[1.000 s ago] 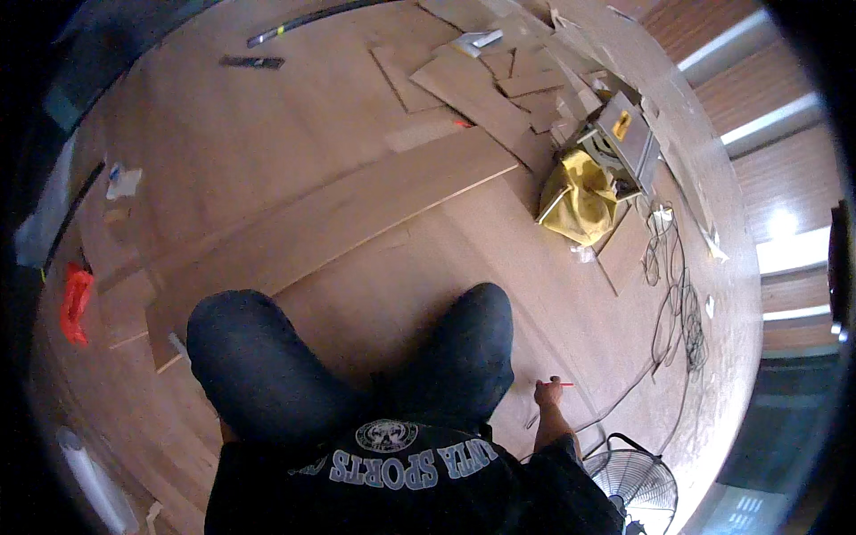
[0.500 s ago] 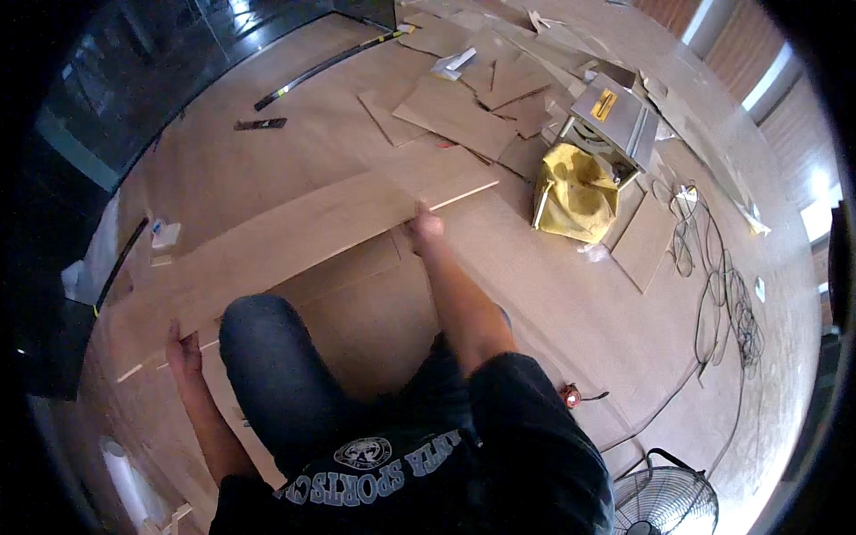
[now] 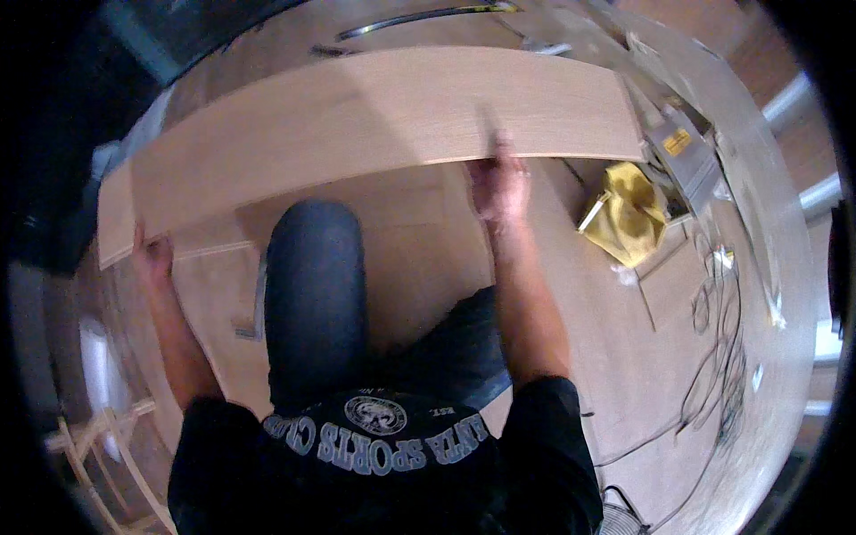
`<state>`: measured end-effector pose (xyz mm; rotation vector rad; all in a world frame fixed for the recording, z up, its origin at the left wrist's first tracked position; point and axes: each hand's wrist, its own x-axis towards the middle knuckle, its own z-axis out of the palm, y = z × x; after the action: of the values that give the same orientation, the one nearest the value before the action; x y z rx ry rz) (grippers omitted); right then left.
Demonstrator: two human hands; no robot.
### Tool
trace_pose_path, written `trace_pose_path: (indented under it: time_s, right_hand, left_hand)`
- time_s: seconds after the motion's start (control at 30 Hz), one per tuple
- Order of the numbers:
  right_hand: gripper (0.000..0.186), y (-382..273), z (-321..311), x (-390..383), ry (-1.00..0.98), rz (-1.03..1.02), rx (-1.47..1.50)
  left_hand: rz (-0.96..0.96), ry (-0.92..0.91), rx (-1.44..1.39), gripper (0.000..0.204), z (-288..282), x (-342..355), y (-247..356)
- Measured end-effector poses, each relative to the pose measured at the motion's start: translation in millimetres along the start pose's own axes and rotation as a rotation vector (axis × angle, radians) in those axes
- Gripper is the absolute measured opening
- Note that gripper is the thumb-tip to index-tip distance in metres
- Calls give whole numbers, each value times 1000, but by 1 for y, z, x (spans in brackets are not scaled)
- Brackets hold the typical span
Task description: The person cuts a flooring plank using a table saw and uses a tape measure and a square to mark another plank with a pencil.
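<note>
A long, light wooden board [image 3: 357, 116] spans the view in front of my knee, held by its near edge in both hands. My left hand [image 3: 153, 254] is closed on that edge close to the board's left end. My right hand [image 3: 501, 189] grips the same edge right of the middle, its thumb on the top face and its other fingers mostly hidden below. Under the board, between my legs, lies a brown sheet [image 3: 401, 232]. An L-shaped metal square [image 3: 260, 299] rests on the floor left of my raised knee.
To the right stand a grey table saw [image 3: 700, 160] and a yellow cloth bag [image 3: 624, 218]. Tangled cords [image 3: 727, 348] trail along the floor to a fan [image 3: 624, 515]. A wooden frame [image 3: 107, 446] is at lower left, and a black strip [image 3: 419, 18] lies at the far side.
Both hands have lifted the board higher and shifted it to the right, levelling its slant. The metal square has come into sight beside my knee. My view has turned as well.
</note>
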<state>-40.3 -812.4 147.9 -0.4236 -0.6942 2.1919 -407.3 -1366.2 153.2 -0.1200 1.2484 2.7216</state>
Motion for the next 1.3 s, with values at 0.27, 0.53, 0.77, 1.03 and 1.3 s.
trace_pose_path:
  time_s: [0.27, 0.53, 0.77, 1.03, 1.3]
  right_hand:
    - [37, -18, -37, -41, 136, 14, 79]
    - [39, 13, -99, -64, 188, 142, 2]
    - [36, 57, -121, -23, 190, 278, -77]
    - [20, 156, -161, 217, 226, -98, -743]
    - [34, 188, -119, 319, 336, 375, -391]
  left_hand:
    - [8, 50, 22, 36, 100, -7, -74]
    - [-303, 5, 120, 46, 36, -32, -165]
    - [-436, -24, 207, 39, -54, -23, -193]
    - [-341, -43, -41, 37, -29, 142, -303]
    - [-431, 76, -125, 36, -81, 230, -368]
